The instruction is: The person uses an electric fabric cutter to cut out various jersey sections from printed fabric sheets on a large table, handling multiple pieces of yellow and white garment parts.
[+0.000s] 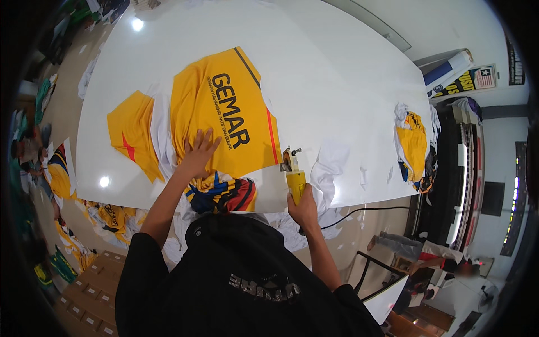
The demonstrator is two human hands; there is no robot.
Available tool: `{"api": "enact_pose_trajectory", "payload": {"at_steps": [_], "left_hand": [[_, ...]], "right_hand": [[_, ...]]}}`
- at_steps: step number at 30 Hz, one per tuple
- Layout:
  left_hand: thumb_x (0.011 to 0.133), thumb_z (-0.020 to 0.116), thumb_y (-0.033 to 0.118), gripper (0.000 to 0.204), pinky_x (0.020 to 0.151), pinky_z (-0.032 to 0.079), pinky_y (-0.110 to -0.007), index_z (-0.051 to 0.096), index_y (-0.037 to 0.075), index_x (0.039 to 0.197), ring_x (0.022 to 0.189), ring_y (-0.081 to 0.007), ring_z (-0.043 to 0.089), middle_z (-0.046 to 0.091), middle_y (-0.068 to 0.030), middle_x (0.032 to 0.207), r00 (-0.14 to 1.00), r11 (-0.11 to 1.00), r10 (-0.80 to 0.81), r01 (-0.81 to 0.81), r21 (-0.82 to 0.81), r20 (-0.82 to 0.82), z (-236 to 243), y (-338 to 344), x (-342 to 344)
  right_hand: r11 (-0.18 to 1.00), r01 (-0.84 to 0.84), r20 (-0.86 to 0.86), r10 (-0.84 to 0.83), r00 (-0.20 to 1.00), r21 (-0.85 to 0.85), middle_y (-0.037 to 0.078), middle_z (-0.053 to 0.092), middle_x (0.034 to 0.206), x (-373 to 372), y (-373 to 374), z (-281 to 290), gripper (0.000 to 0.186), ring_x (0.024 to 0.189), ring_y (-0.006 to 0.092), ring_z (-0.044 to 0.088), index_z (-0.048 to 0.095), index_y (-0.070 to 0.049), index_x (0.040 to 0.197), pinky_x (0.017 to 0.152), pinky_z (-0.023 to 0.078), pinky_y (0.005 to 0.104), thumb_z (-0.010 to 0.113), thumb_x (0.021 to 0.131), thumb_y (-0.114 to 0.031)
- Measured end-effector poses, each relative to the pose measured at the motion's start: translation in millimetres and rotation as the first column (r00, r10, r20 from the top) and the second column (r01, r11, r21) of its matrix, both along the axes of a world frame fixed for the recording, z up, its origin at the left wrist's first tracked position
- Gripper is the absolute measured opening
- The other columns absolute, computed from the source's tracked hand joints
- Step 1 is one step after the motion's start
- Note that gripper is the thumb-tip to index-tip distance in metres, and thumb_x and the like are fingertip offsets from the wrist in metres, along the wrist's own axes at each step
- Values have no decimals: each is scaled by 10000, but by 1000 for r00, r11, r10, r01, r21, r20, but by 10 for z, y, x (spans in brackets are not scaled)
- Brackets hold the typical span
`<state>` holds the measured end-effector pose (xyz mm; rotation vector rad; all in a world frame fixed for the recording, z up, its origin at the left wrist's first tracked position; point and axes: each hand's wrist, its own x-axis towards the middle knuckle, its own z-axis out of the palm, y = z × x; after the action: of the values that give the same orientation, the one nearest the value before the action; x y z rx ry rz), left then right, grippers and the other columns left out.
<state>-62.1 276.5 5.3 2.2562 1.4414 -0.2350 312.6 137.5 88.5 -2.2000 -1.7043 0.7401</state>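
The right hand (304, 209) is clenched around the yellow handle of a small rotary cutter (293, 168), whose blade end touches the right edge of the yellow printed fabric (224, 112) on the white surface (337, 84). The fabric lies to the left of the cutter, with its long axis running away from the person. The left hand (197, 153) presses flat on the fabric's lower part, fingers released and spread.

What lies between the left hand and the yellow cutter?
In the head view, only the yellow printed fabric lies between the left hand and the cutter.
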Motion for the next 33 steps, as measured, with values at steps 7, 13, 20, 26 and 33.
{"api": "enact_pose_trajectory", "payload": {"at_steps": [7,13,20,26,33], "left_hand": [[682,945,337,1305,1245,61,-744,160,256,1722,1644,-451,0,19,-170,1792,1000,999,24,-23,-45,7,-2,30,-6],[628,980,309,1340,1241,113,-757,193,273,1712,1644,-441,25,55,-147,1791,999,999,39,-39,2,24,2,-2,1],[624,980,301,1329,1236,143,-762,210,277,1707,1640,-441,59,78,-142,1788,996,998,59,-60,7,68,-3,-8,-4],[664,962,261,1211,1254,136,-736,303,262,1681,1634,-445,104,141,-149,1776,999,999,33,-33,-9,41,120,-68,-172],[735,925,390,1027,1278,125,-692,437,192,1617,1618,-459,170,257,-198,1733,983,979,183,-180,93,-27,-75,-113,-182]], "right_hand": [[998,-58,-11,58,998,1,381,618,1152,2,405,-33,513,1009,582,636,394,35,1260,826,537,617,700,964,-252],[994,-100,-12,101,995,37,389,610,1153,-20,831,-88,497,979,591,643,389,31,1240,794,542,625,693,972,-255],[989,-144,8,144,990,45,434,620,1125,-80,1378,-132,514,988,594,651,391,74,1222,854,541,615,695,963,-251],[984,-179,44,180,983,-23,398,622,1195,-94,1879,-130,563,1031,583,657,391,78,1286,865,559,603,675,970,-291],[903,-419,12,422,906,-98,385,632,1222,530,1414,70,605,1076,571,651,397,60,1357,892,552,588,708,954,-268]]}}
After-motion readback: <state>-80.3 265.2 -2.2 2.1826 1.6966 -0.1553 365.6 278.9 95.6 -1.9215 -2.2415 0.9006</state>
